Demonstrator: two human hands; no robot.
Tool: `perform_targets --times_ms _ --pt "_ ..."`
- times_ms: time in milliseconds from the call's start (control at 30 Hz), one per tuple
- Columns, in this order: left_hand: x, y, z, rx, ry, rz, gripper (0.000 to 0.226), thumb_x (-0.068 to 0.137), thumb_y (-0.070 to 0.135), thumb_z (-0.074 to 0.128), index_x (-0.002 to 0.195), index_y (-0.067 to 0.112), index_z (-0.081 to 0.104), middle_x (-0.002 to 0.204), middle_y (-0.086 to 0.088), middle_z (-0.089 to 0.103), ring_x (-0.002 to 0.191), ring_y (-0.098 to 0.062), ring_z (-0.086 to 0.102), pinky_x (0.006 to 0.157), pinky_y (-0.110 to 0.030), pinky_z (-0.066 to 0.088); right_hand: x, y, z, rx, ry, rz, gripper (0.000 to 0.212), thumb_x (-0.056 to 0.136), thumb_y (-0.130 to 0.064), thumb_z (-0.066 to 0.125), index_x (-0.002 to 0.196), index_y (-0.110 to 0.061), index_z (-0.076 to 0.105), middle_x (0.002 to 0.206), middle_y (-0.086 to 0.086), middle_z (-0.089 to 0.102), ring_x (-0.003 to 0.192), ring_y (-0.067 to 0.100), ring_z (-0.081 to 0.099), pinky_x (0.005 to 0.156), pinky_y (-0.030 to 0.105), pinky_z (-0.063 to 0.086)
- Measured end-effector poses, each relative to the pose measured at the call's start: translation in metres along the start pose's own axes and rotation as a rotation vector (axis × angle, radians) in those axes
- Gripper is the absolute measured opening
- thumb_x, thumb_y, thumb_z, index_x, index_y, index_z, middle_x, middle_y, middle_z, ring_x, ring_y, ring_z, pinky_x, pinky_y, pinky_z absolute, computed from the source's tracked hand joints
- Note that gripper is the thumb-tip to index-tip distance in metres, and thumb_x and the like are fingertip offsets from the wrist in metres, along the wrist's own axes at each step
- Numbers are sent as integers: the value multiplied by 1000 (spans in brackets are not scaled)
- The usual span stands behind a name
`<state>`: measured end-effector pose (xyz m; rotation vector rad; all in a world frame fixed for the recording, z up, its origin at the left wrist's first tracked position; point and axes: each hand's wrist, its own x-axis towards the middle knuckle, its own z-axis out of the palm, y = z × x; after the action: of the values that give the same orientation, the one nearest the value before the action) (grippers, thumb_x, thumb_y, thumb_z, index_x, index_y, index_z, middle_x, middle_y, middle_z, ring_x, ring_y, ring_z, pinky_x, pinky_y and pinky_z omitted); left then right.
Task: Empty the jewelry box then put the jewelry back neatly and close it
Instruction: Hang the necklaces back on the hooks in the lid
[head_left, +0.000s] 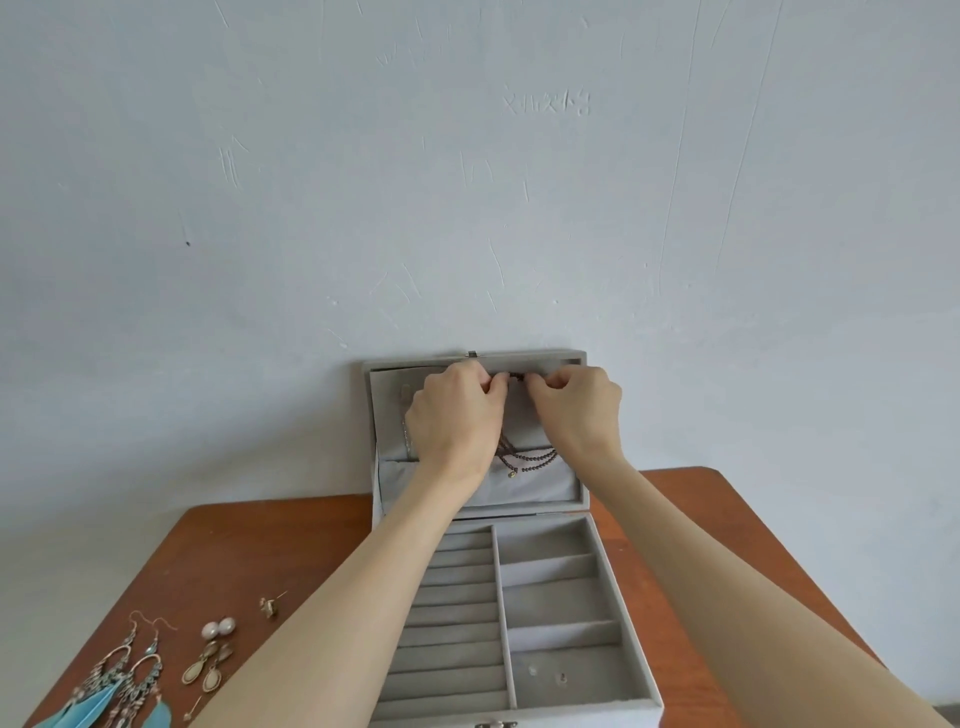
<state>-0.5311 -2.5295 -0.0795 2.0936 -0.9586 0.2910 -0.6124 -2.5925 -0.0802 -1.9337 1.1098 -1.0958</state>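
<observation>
On the bench (311, 535), feather earrings (122, 686) lie left of the jewelry box (631, 613). Our left hand (454, 415) and right hand (576, 405) both pinch the dark beaded necklace (530, 460) at the raised lid's top edge. It looks light and limp, likely to tangle; we'd take it by its ends.
</observation>
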Motion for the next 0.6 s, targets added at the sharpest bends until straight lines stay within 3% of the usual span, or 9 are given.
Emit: perform_targets --times_ms 100,233,367,500,600 --pt "-11 -8 3 -50 -50 -34 41 89 45 51 66 13 62 64 -3 67 71 -27 62 62 -35 50 -6 8 0 67 -52 114 39 85 -24 58 59 5 58 56 12 54 56 23 45 58 31 41" --pt "-24 -20 -1 -77 -112 -42 36 88 41 54 66 15 62 65 -1 66 73 -26 62 57 -30 42 -17 17 -1 154 -136 186 33 87 -24 59 58 -8 61 55 4 62 52 22 56 71 39 55" --pt "-34 -31 -9 -108 -146 53 27 86 33 60 70 12 67 73 -7 66 78 -28 60 69 -33 46 -30 23 1 120 -152 124 29 88 -23 56 65 -7 65 68 14 68 72 30 65 78 38 53" --pt "-41 -37 -12 -84 -184 87 19 85 33 62 82 15 69 90 -2 67 94 -23 57 88 -41 42 -39 25 6 10 -145 28 33 87 -24 57 76 7 64 76 22 65 82 35 58 69 33 42" --pt "-43 -40 -14 -124 -223 62 17 85 32 62 87 16 67 92 2 67 93 -18 61 91 -39 43 -44 28 8 -67 -124 -69 26 88 -19 57 81 5 64 84 12 58 83 24 52 75 30 38"
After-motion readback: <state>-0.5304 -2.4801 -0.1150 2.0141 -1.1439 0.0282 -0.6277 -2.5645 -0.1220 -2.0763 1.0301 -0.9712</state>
